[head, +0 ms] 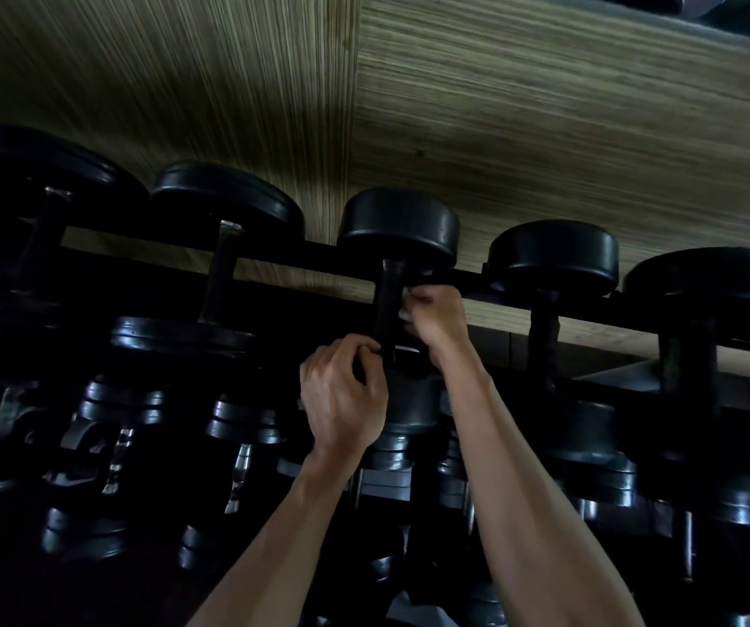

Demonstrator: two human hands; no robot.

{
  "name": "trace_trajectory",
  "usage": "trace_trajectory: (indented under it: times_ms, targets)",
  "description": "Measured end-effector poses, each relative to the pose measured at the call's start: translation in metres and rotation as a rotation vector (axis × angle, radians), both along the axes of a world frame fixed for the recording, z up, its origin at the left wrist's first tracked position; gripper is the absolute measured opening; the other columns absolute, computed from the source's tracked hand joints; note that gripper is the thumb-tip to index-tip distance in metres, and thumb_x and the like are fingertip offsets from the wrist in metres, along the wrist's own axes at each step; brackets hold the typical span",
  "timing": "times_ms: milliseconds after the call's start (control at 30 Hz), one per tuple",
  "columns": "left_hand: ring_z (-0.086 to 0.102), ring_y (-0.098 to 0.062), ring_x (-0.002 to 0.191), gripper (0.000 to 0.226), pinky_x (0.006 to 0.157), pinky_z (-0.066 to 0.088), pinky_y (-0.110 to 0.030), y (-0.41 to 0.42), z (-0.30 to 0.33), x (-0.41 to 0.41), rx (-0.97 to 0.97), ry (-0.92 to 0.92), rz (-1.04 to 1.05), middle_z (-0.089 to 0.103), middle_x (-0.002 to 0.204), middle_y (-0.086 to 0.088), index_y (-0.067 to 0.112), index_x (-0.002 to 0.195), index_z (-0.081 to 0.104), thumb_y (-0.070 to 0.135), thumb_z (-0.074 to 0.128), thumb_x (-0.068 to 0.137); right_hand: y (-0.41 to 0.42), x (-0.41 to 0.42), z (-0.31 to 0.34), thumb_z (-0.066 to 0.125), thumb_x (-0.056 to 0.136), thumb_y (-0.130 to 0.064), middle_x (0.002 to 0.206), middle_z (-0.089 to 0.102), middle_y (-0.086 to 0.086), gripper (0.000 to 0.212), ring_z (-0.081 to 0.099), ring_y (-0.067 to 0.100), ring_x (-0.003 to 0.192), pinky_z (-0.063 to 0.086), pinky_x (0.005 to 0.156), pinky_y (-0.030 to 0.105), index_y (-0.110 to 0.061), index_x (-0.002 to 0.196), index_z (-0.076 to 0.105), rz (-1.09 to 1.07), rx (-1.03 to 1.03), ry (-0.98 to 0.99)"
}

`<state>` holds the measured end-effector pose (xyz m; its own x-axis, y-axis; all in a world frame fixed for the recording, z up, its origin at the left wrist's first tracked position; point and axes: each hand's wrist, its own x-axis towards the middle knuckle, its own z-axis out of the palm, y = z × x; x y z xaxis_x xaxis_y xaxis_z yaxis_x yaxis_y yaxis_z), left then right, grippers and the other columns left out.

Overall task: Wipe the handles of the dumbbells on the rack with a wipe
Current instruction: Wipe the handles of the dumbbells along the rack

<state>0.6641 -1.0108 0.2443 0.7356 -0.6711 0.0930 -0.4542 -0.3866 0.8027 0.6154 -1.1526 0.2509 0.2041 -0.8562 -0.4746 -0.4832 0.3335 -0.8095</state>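
A row of black dumbbells lies across the top tier of a dark rack. The middle dumbbell has a dark handle. My left hand grips the near end of that handle, fingers curled round it. My right hand holds a white wipe bunched in its fingers, pressed against the right side of the same handle. Only a small bit of the wipe shows.
More dumbbells sit on the top tier to the left and right. Lower tiers hold several smaller dumbbells with shiny handles. A wood-grain wall stands close behind the rack.
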Motion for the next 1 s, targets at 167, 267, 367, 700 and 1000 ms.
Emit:
trace_trajectory:
  times_ms: [167, 267, 367, 700, 1000]
  targets:
    - [0.056, -0.009, 0.067, 0.030, 0.070, 0.053, -0.046, 0.000, 0.001, 0.000, -0.001, 0.008, 0.000, 0.062, 0.069, 0.015, 0.023, 0.086, 0.069, 0.027, 0.040, 0.090, 0.012, -0.015, 0.000, 0.059, 0.097, -0.006, 0.063, 0.061, 0.004, 0.033, 0.056, 0.014, 0.060, 0.044, 0.052, 0.022, -0.003, 0.065, 0.067, 0.184, -0.051, 0.116]
    - [0.057, -0.010, 0.067, 0.029, 0.071, 0.053, -0.047, 0.000, 0.001, 0.000, -0.004, 0.003, -0.005, 0.061, 0.069, 0.016, 0.022, 0.086, 0.069, 0.026, 0.040, 0.090, 0.011, -0.007, 0.001, 0.055, 0.097, -0.002, 0.076, 0.068, 0.010, 0.027, 0.064, 0.019, 0.068, 0.058, 0.066, 0.036, -0.002, 0.073, 0.069, 0.081, 0.000, 0.118]
    - [0.055, -0.008, 0.067, 0.028, 0.073, 0.053, -0.046, 0.000, 0.001, 0.000, -0.001, 0.002, -0.008, 0.061, 0.069, 0.017, 0.023, 0.086, 0.068, 0.026, 0.040, 0.090, 0.013, -0.007, 0.004, 0.054, 0.098, -0.002, 0.073, 0.065, 0.004, 0.031, 0.064, 0.019, 0.069, 0.060, 0.071, 0.038, -0.009, 0.071, 0.068, 0.054, 0.024, 0.117]
    - [0.053, -0.004, 0.068, 0.028, 0.074, 0.053, -0.046, 0.000, 0.002, -0.001, -0.008, -0.003, -0.005, 0.065, 0.072, 0.015, 0.024, 0.086, 0.069, 0.027, 0.041, 0.090, 0.014, -0.011, 0.003, 0.060, 0.098, -0.008, 0.075, 0.066, 0.009, 0.021, 0.063, 0.021, 0.071, 0.056, 0.065, 0.033, 0.001, 0.082, 0.070, 0.183, 0.038, 0.193]
    - [0.063, -0.010, 0.097, 0.029, 0.097, 0.047, -0.040, -0.003, 0.005, 0.016, 0.095, 0.123, -0.128, 0.063, 0.113, 0.008, 0.023, 0.121, 0.062, 0.027, 0.056, 0.093, 0.036, -0.032, 0.028, 0.065, 0.098, -0.028, 0.081, 0.072, -0.005, 0.017, 0.065, 0.001, 0.068, 0.043, 0.053, 0.008, -0.015, 0.095, 0.075, 0.366, -0.166, 0.181]
